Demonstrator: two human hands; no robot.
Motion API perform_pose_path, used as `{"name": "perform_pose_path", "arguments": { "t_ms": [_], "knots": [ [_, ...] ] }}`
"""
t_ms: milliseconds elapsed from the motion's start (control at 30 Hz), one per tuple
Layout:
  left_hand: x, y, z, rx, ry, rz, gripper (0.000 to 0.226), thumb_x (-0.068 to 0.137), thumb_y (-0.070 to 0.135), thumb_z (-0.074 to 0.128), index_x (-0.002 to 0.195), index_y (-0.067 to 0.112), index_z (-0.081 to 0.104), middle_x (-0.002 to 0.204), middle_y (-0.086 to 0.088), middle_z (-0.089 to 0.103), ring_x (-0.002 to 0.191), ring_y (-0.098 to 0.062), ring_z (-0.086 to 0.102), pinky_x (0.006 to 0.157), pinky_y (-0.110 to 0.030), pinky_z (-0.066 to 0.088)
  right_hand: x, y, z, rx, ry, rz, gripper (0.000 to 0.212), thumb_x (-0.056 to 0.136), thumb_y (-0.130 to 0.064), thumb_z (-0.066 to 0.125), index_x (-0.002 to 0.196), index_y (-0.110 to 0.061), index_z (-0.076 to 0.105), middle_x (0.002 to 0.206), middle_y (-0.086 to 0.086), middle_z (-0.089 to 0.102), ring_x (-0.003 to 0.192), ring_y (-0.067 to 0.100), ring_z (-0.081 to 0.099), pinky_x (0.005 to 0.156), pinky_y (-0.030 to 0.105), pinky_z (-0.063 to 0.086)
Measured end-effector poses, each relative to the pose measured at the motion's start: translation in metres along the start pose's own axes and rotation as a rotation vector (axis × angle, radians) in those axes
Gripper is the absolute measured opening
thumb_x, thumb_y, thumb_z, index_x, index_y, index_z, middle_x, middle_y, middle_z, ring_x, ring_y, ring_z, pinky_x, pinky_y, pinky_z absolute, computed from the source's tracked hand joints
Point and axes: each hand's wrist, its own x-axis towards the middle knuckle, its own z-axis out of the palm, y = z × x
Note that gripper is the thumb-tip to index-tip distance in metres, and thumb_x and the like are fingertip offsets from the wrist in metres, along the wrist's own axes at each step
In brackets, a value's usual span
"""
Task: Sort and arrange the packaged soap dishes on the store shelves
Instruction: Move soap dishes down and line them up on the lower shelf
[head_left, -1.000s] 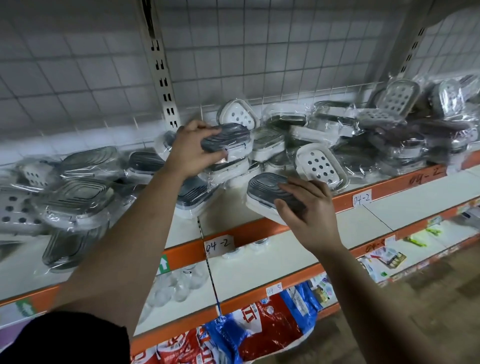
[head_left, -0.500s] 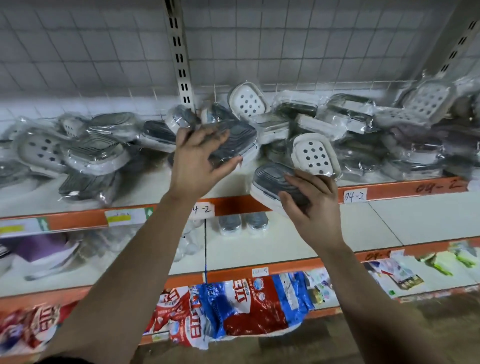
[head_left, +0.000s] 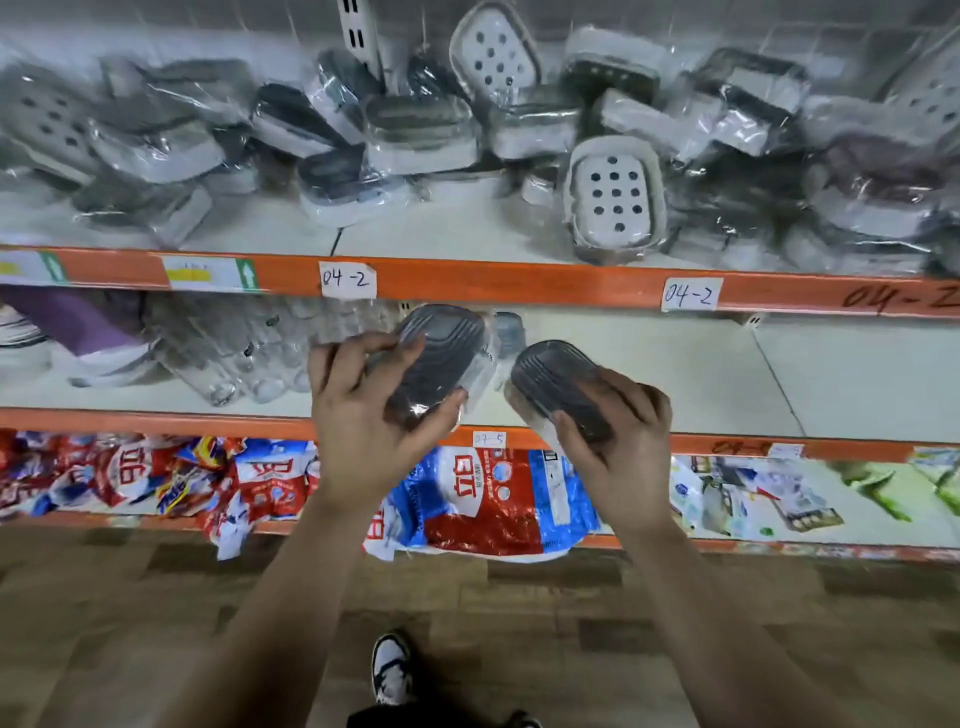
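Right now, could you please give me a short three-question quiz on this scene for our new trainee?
1. True or false: the left hand holds a wrapped dark-lidded soap dish.
2. What is written on the paper label on the orange shelf edge above that hand? A) 04-2 B) 09-7 C) 12-1
3. Fill in: the right hand holds a second dark-lidded dish, so ___ dishes are in hand altogether.
Key: 1 true; 2 A; 3 two.
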Motion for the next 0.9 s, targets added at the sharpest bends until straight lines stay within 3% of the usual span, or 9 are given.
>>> {"name": "perform_pose_path", "arguments": {
  "t_ms": [100, 167, 333, 500, 633, 767, 900],
  "knots": [
    [-0.032, -0.012, 0.022, 0.003, -0.105, -0.066, 0.054, 0.078, 0.057, 0.070, 0.106, 0.011, 0.077, 0.105, -0.010, 0.065, 0.097, -0.035, 0.053, 0.089, -0.013, 0.028, -0.011, 0.025, 0.022, -0.015, -0.063, 0.045, 0.043, 0.088, -0.047, 0.061, 0.110, -0.012, 0.073, 0.120, 0.008, 0.067, 0.110, 0.034, 0.055, 0.098, 0.017, 0.030],
    [-0.053, -0.029, 0.046, 0.029, -0.195, -0.109, 0.056, 0.078, 0.060, 0.068, 0.106, 0.012, 0.077, 0.105, -0.009, 0.065, 0.095, -0.035, 0.054, 0.086, -0.019, 0.031, -0.017, 0.042, 0.041, -0.022, -0.096, 0.071, 0.044, 0.087, -0.048, 0.062, 0.109, -0.012, 0.073, 0.119, 0.008, 0.067, 0.110, 0.037, 0.057, 0.101, 0.009, 0.022],
    [-0.087, -0.083, 0.122, 0.092, -0.309, -0.181, 0.059, 0.077, 0.063, 0.065, 0.106, 0.013, 0.077, 0.108, -0.008, 0.065, 0.095, -0.037, 0.056, 0.085, -0.028, 0.034, -0.025, 0.083, 0.099, -0.047, -0.145, 0.125, 0.045, 0.086, -0.050, 0.060, 0.108, -0.012, 0.074, 0.118, 0.008, 0.068, 0.108, 0.038, 0.060, 0.102, 0.009, 0.022],
    [-0.104, -0.119, 0.189, 0.160, -0.374, -0.229, 0.066, 0.077, 0.068, 0.059, 0.108, 0.013, 0.076, 0.111, -0.009, 0.064, 0.099, -0.038, 0.052, 0.084, -0.032, 0.034, -0.032, 0.109, 0.151, -0.085, -0.164, 0.166, 0.046, 0.086, -0.053, 0.059, 0.108, -0.014, 0.074, 0.119, 0.007, 0.068, 0.109, 0.036, 0.061, 0.097, 0.026, 0.031],
    [-0.107, -0.138, 0.225, 0.193, -0.419, -0.274, 0.068, 0.076, 0.070, 0.056, 0.110, 0.015, 0.075, 0.111, -0.009, 0.062, 0.100, -0.038, 0.050, 0.085, -0.035, 0.037, -0.036, 0.120, 0.180, -0.118, -0.143, 0.203, 0.046, 0.085, -0.053, 0.061, 0.108, -0.015, 0.074, 0.118, 0.007, 0.069, 0.110, 0.035, 0.061, 0.096, 0.027, 0.032],
    [-0.097, -0.148, 0.249, 0.206, -0.451, -0.283, 0.068, 0.076, 0.071, 0.053, 0.112, 0.017, 0.073, 0.113, -0.010, 0.058, 0.105, -0.034, 0.050, 0.094, -0.039, 0.036, -0.038, 0.129, 0.198, -0.136, -0.138, 0.240, 0.047, 0.085, -0.054, 0.060, 0.108, -0.015, 0.074, 0.117, 0.006, 0.069, 0.112, 0.036, 0.060, 0.095, 0.018, 0.026],
    [-0.083, -0.155, 0.263, 0.194, -0.460, -0.294, 0.077, 0.074, 0.076, 0.045, 0.114, 0.016, 0.073, 0.116, -0.010, 0.056, 0.107, -0.036, 0.047, 0.095, -0.040, 0.037, -0.038, 0.128, 0.205, -0.125, -0.109, 0.271, 0.047, 0.085, -0.053, 0.059, 0.108, -0.014, 0.074, 0.118, 0.007, 0.068, 0.113, 0.037, 0.059, 0.099, 0.004, 0.017]
  ]
}}
